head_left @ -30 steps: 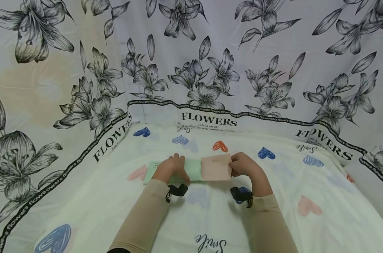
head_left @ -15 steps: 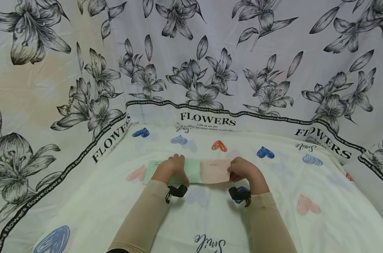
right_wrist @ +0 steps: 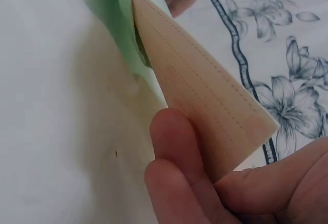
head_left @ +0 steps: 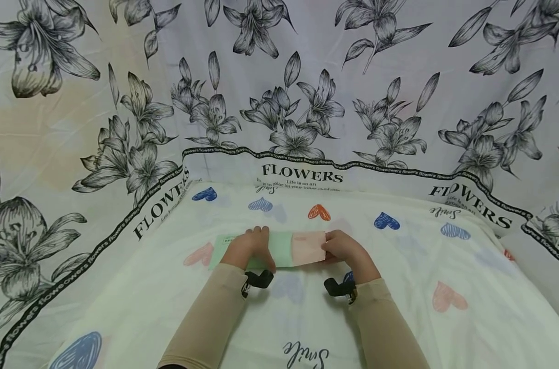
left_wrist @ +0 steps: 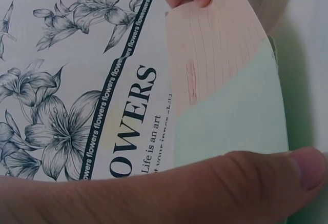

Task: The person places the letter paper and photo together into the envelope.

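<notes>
A pale green envelope (head_left: 281, 250) lies across the middle of the bed cover. My left hand (head_left: 249, 247) grips it across its width, with the thumb along the near edge and the fingers at the far edge. From the envelope's right end sticks out a pink sheet of lined letter paper (head_left: 308, 248); its other part is hidden inside. My right hand (head_left: 347, 250) pinches the paper's outer end between thumb and fingers. In the right wrist view the paper (right_wrist: 189, 90) stands tilted, and the envelope's mouth (right_wrist: 125, 19) gapes around it.
A white bed cover (head_left: 279, 312) with printed hearts and "Smile" lettering spreads under both hands. Behind and at the sides hangs a white curtain (head_left: 205, 169) with black lily drawings and "FLOWERS" print. A black wrist camera (head_left: 339, 287) sits at the right wrist.
My right hand has moved left with the pink letter paper, and less of the paper shows outside the envelope. My left hand has kept its place on the envelope.
</notes>
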{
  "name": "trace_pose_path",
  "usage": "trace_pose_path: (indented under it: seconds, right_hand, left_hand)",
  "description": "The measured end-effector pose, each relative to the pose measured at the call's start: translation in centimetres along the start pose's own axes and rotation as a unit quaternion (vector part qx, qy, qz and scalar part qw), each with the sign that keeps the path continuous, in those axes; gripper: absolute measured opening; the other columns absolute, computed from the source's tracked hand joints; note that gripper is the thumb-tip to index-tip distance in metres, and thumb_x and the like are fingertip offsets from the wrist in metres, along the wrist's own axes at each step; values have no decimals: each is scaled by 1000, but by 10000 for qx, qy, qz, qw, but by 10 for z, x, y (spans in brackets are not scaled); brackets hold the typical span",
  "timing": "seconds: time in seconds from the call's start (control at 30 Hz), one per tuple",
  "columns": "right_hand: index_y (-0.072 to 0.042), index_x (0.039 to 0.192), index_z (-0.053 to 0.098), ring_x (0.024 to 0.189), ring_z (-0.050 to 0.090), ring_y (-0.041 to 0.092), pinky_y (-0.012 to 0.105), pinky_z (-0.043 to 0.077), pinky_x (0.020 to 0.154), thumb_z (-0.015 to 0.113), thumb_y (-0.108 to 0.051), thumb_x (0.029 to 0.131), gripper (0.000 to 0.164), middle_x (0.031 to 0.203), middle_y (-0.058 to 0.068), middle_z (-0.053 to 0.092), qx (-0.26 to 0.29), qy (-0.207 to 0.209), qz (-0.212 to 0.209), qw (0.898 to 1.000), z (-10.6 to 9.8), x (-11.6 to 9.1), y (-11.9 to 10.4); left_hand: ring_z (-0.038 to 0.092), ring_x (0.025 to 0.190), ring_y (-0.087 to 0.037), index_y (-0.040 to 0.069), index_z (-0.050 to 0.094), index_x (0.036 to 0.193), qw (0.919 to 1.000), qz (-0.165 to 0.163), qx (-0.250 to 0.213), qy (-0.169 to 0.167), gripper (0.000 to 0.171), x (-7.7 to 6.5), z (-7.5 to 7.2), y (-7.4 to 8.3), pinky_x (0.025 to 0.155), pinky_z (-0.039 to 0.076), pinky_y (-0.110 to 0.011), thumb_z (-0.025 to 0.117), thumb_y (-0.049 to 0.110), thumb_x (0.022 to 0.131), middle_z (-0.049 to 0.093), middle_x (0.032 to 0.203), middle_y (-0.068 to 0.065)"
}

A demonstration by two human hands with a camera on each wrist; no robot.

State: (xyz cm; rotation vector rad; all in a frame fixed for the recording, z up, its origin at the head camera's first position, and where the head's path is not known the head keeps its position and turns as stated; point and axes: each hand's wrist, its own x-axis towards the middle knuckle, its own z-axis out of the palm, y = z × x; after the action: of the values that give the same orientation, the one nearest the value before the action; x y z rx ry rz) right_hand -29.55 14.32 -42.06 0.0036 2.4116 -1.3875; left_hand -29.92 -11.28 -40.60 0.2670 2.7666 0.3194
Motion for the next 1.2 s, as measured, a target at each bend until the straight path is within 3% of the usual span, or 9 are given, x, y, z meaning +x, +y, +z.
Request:
trace_pose_path:
  seconds: [0.4, 0.6, 0.77, 1.0, 1.2]
  right_hand:
    - [9, 115, 68, 75, 71, 23, 39, 60, 70, 52, 2, 101, 22, 90, 15, 71, -60, 3, -244, 9997, 29, 3, -7]
    - [9, 108, 68, 71, 68, 23, 35, 58, 65, 60, -8, 101, 19, 85, 15, 68, -919, 213, -286, 9951, 32, -7, -19]
    - [9, 117, 68, 75, 70, 24, 35, 58, 68, 57, -9, 104, 25, 92, 15, 71, -1431, 552, -191, 9880, 24, -13, -29]
    - [10, 127, 63, 83, 74, 24, 36, 58, 76, 55, -2, 101, 30, 95, 12, 74, -671, 11, -198, 9975, 28, -9, -27]
    - [5, 135, 54, 87, 72, 28, 39, 59, 79, 56, -1, 101, 34, 111, 21, 65, 130, -99, -451, 9988, 33, -8, -28]
  left_hand:
    - [46, 128, -36, 4, 34, 156, 9994, 288, 101, -172, 117, 0, -1, 8, 100, 45, -51, 95, 48, 66, 45, 148, -19]
    - [48, 122, -33, 5, 40, 152, 9992, 303, -84, -247, 108, -2, -1, 10, 99, 45, -50, 93, 46, 67, 48, 144, -17]
    - [49, 112, -30, 4, 43, 147, 9993, 314, -121, -168, 100, -1, -1, 9, 96, 46, -48, 92, 44, 68, 52, 132, -14]
    - [49, 112, -29, 5, 44, 147, 9995, 140, -129, -234, 102, -2, 2, 9, 96, 47, -48, 93, 46, 67, 52, 132, -13]
    - [49, 109, -29, 6, 45, 146, 9998, 142, -40, -139, 102, -1, 1, 11, 92, 48, -48, 94, 48, 66, 52, 131, -12]
